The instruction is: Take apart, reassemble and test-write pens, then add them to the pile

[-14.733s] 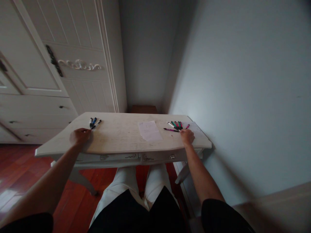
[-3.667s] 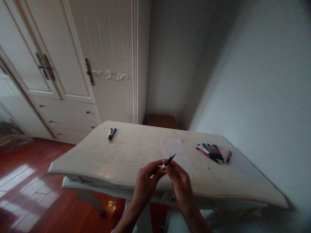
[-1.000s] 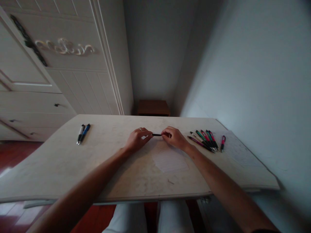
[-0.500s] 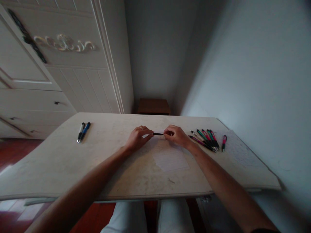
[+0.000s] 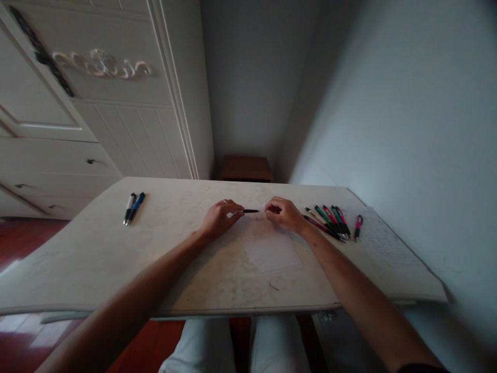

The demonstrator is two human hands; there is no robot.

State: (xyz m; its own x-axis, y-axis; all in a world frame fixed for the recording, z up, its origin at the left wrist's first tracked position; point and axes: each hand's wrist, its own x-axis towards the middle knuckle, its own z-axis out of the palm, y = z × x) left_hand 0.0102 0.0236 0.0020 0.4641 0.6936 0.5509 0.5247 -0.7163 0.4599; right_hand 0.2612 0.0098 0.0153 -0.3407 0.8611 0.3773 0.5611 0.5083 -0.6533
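Observation:
My left hand [image 5: 220,216] pinches a dark pen [image 5: 251,211] between thumb and fingertips, its thin end pointing right. A small gap lies between that end and my right hand [image 5: 284,212]. The right fingers are curled into a pinch; whatever sits in them is too small to make out. Below both hands a sheet of lined paper [image 5: 272,253] lies flat. Close by on the right is a loose group of pens [image 5: 330,221] in pink, green, white and purple with dark grips.
A white pen [image 5: 129,209] and a blue pen [image 5: 136,208] lie at the table's left. A short pink-and-black pen piece [image 5: 357,228] rests beside a written sheet [image 5: 388,241] at the right. Beyond the white table [image 5: 97,269] stand a cabinet [image 5: 128,140] and a brown stool-like piece [image 5: 246,167].
My right hand has drawn slightly right, off the pen's end, opening a gap there. The left hand keeps its hold on the pen.

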